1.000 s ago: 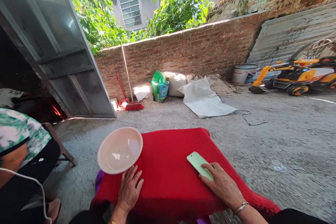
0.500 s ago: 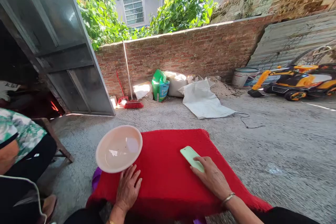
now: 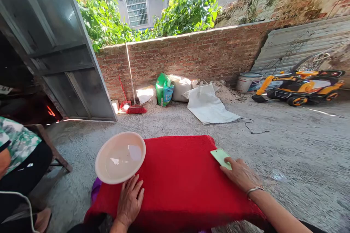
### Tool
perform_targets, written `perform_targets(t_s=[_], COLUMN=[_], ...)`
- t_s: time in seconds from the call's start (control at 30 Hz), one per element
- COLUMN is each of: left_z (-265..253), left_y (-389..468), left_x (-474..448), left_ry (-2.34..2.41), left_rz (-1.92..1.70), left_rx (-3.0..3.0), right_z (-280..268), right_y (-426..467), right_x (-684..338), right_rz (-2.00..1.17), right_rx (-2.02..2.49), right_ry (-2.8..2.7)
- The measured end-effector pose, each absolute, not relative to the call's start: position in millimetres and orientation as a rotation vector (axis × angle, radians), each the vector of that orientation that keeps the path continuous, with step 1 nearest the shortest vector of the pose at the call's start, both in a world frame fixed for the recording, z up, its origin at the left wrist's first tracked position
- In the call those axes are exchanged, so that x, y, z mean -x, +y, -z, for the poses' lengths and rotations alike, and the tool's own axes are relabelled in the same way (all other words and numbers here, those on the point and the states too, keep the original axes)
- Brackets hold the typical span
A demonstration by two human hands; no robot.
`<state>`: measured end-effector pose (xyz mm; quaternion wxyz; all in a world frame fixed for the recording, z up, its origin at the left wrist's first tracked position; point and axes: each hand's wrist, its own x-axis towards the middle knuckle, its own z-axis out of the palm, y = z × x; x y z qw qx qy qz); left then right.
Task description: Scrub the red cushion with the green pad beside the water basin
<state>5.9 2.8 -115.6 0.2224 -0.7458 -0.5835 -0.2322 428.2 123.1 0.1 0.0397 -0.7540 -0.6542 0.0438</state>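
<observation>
A red cloth [image 3: 177, 178] covers the small table in front of me. Near its right edge, my right hand [image 3: 242, 174] grips the near end of a pale green mobile phone [image 3: 219, 156], thumb and fingers on either side. My left hand [image 3: 129, 200] lies on the cloth at the left with its fingers stretched out and holds nothing. Its fingertips are right by the rim of a pale pink plastic basin [image 3: 101, 160], which has water in it and stands at the table's far left corner.
A seated person [image 3: 22, 145] is at the left, beside a wooden stool [image 3: 58, 156] and a metal door [image 3: 79, 80]. Along the brick wall [image 3: 205, 54] are a red broom [image 3: 136, 109], several sacks, a white sheet [image 3: 207, 105], a bucket [image 3: 247, 82] and a toy excavator [image 3: 303, 87].
My right hand has moved to the right across the cloth, bringing the phone to the table's right edge. My left hand stays flat by the basin. The view has shifted slightly.
</observation>
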Motion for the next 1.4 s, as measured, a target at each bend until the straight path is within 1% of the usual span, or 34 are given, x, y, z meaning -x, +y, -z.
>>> perform_targets(t_s=[0.07, 0.17, 0.3, 0.43, 0.53, 0.7, 0.8, 0.9, 1.0, 1.13, 1.27, 1.4], left_z=[117, 120, 127, 133, 137, 143, 144, 144, 148, 159, 162, 160], left_y=[3, 4, 6, 10, 16, 26, 28, 28, 29, 31, 30, 30], left_x=[-6, -3, 3, 12, 19, 30, 35, 37, 37, 33, 26, 24], left_ry=[-1.611, -1.604, -1.574, -1.508, -1.409, -1.247, -1.191, -1.178, -1.181, -1.295, -1.342, -1.269], left_rz=[0.652, 0.644, 0.620, 0.599, 0.590, 0.535, 0.471, 0.429, 0.431, 0.575, 0.682, 0.645], left_rx=[2.056, 2.044, 2.021, 1.989, 1.959, 1.911, 1.893, 1.878, 1.909, 1.896, 1.899, 1.902], right_z=[-11, -13, 4, 18, 15, 0, -1, 8, 22, 37, 44, 43], right_y=[126, 130, 132, 131, 133, 138, 141, 138, 126, 113, 116, 129], right_x=[-439, -431, -392, -363, -367, -409, -421, -403, -366, -324, -321, -359], right_rz=[-0.133, -0.136, -0.158, -0.090, -0.091, -0.102, -0.166, -0.231, -0.196, -0.139, -0.134, -0.086], right_rx=[2.343, 2.257, 2.065, 1.863, 1.908, 2.073, 2.079, 1.919, 1.682, 1.481, 1.580, 1.755], right_ry=[-1.940, -1.959, -2.074, -2.192, -2.172, -1.982, -1.884, -1.910, -2.058, -2.263, -2.282, -2.178])
